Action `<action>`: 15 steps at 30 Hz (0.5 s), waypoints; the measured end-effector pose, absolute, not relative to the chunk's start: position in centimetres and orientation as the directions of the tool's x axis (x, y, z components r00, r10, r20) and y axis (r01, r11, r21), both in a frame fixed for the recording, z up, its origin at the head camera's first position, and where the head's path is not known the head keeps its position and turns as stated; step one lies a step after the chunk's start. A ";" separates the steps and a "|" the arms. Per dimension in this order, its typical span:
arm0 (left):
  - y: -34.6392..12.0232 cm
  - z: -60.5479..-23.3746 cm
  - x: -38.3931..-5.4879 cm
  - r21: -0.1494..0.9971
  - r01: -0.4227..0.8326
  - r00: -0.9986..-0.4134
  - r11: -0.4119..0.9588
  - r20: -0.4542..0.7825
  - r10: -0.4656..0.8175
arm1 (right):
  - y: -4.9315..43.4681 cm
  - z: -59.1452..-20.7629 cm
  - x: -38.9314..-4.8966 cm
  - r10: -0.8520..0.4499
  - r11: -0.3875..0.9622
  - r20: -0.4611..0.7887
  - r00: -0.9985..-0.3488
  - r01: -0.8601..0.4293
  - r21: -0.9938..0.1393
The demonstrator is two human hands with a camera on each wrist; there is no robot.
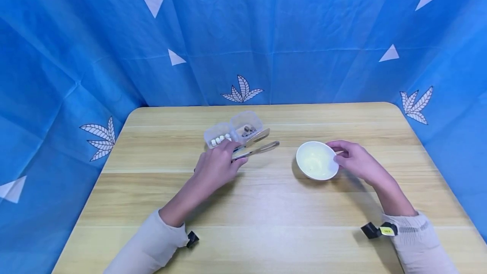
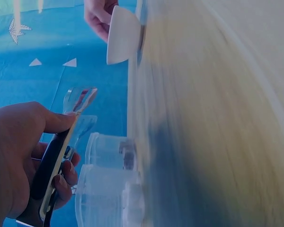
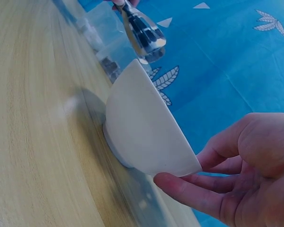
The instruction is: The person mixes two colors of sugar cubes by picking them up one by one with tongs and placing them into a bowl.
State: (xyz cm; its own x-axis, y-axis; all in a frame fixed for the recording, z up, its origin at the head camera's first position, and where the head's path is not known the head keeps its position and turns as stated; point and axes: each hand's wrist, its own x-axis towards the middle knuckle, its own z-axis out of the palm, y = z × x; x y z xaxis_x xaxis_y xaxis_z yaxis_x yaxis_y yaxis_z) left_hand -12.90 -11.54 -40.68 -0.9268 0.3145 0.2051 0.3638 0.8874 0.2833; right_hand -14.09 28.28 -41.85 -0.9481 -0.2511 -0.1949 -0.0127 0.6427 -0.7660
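Note:
My left hand [image 1: 217,165] holds metal tongs [image 1: 258,149], whose arms are spread with nothing between the tips. Black grips line the tongs' handles [image 2: 52,165] in the left wrist view. Below that hand stands a clear container [image 1: 213,132] with several small white cubes [image 1: 219,140]. A second clear container [image 1: 245,117] beside it has several dark brown pieces [image 1: 248,130]. To the right, a white bowl [image 1: 317,160] stands upright on the table, and my right hand [image 1: 354,160] pinches its rim. The bowl's inside looks bare in the head view.
The wooden table [image 1: 266,215] has a rounded far edge. Behind it and at both sides hangs a blue curtain [image 1: 304,33] with white triangles and leaf prints. Black straps with small devices [image 1: 380,229] sit at both sleeves.

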 end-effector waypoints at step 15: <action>-14.1 -39.9 -12.6 0.273 0.335 -0.937 0.902 0.196 0.289 | 27.7 -42.0 -13.4 -0.209 0.611 -0.206 -0.956 0.037 -0.791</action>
